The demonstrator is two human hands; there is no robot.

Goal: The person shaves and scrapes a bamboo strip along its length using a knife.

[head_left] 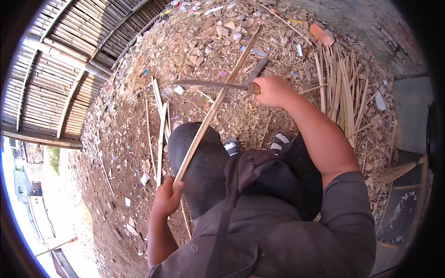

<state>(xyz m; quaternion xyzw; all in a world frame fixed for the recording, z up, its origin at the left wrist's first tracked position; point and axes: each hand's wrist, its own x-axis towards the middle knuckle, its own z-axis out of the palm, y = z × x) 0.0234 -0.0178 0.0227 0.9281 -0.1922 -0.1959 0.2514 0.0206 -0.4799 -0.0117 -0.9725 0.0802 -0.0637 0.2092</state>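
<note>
My left hand (168,198) is closed round the lower end of a long split bamboo strip (202,130). The strip slants up and away past my knee, its far end over the littered ground. My right hand (273,91) grips the wooden handle of a long, slightly curved knife (204,84). Its dark blade points left and crosses the strip near the middle of the view. Just beyond my right hand is a dark, ridged rod-like piece (259,68), its near end by the knife handle.
A pile of split bamboo strips (342,83) lies to the right. More strips (162,129) lie on the ground at left. A bamboo fence (69,60) stands at upper left, a wall (366,23) at upper right. A brick piece (321,35) and rubble cover the ground.
</note>
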